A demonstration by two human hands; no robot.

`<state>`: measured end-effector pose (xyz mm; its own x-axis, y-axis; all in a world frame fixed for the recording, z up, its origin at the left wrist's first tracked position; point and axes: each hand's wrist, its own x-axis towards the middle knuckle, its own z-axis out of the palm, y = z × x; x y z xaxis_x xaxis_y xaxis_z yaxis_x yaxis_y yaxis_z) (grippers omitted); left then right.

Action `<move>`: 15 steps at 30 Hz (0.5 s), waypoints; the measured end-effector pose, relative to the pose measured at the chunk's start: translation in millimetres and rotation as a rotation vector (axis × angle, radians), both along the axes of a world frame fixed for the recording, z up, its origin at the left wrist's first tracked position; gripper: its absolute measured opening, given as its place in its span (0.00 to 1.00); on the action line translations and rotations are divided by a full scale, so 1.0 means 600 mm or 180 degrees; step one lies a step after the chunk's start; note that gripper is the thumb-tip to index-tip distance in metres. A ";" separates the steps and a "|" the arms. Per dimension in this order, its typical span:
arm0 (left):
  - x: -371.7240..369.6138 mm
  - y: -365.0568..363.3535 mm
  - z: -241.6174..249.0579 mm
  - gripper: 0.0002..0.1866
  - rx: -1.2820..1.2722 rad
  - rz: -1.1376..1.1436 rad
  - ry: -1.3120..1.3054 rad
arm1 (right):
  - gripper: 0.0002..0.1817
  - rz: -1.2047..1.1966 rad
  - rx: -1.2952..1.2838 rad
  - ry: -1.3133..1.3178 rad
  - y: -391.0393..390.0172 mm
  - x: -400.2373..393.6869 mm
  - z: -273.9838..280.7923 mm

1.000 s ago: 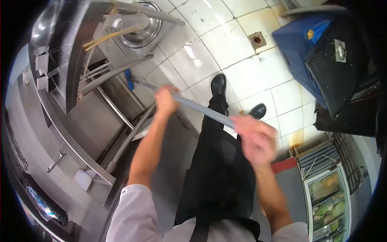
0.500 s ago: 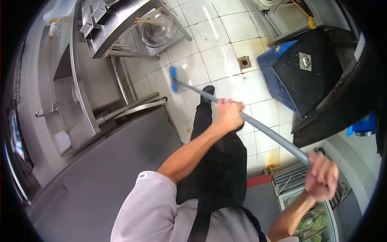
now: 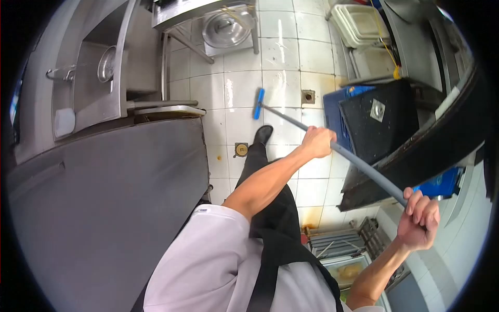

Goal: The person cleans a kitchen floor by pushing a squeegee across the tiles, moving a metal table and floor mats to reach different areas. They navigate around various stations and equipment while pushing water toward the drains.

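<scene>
My left hand [image 3: 318, 141] is closed around the middle of the grey pole of a floor squeegee [image 3: 371, 172]. Higher on the pole, my right hand [image 3: 418, 218] wraps its fingers around the top end. The pole slants away from me down to a narrow blue head [image 3: 259, 104], which rests on the wet white tiles [image 3: 243, 86]. My black shoe [image 3: 263, 134] stands just behind that head. To the right of the head is a square floor drain [image 3: 308, 96], and a round drain cover [image 3: 241, 150] lies to the left of my leg.
A steel sink [image 3: 96, 99] and a grey cabinet top [image 3: 114, 208] line the left. Under a steel table [image 3: 192, 13] sits a metal basin [image 3: 226, 30]. At right are a blue bin [image 3: 338, 112] with a black lid [image 3: 382, 125] and stacked cream trays [image 3: 358, 26].
The squeegee head has shifted right across the tiles, with both hands still on the pole. My view has turned, and the round drain cover now shows.
</scene>
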<state>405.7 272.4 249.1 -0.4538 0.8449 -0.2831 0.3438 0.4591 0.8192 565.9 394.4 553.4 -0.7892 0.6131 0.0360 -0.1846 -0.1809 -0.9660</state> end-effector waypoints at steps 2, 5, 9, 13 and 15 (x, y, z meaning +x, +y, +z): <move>-0.020 -0.056 0.016 0.15 -0.0097 0.0002 0.0126 | 0.16 0.0028 -0.0097 0.0018 -0.008 -0.032 0.005; -0.047 -0.180 -0.021 0.13 -0.0567 0.0418 0.0280 | 0.16 -0.0139 -0.0434 -0.0290 -0.043 -0.095 -0.064; -0.079 -0.239 -0.127 0.10 -0.0483 0.0949 0.0309 | 0.14 0.0254 -0.0618 -0.0262 -0.112 -0.191 -0.138; -0.096 -0.108 -0.087 0.15 0.0148 0.1002 0.0120 | 0.15 0.0086 -0.0354 -0.0268 -0.040 -0.234 -0.041; -0.102 -0.016 -0.068 0.09 0.0331 0.0889 0.0065 | 0.14 0.0039 -0.0129 -0.0312 0.005 -0.251 0.005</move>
